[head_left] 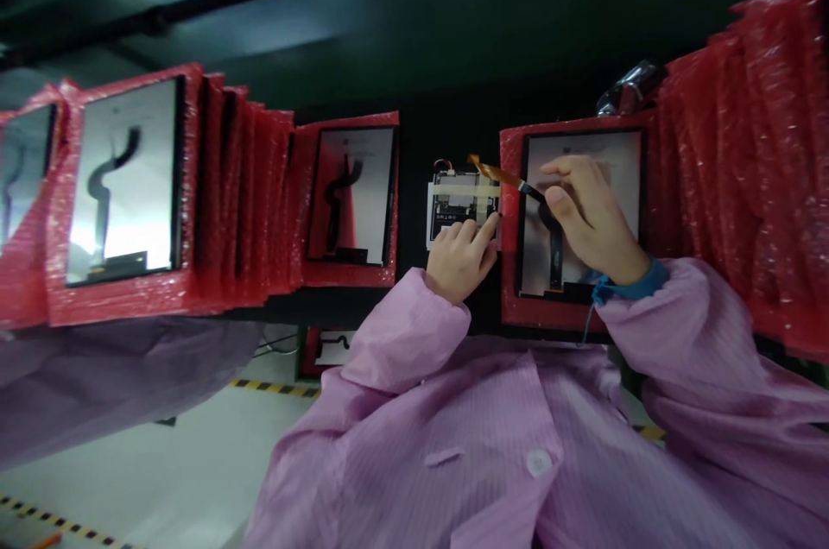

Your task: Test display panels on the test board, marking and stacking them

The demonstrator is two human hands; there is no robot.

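head | right hand (pixel 592 212) pinches flex cable (pixel 500 174) | axis slanted, tip up-left

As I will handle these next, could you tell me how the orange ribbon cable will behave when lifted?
The ribbon cable probably flexes rather than stays stiff: it is thin and flat, arching from the right hand that pinches it. It looks very light. The orange tip seems fragile, so creasing looks risky.
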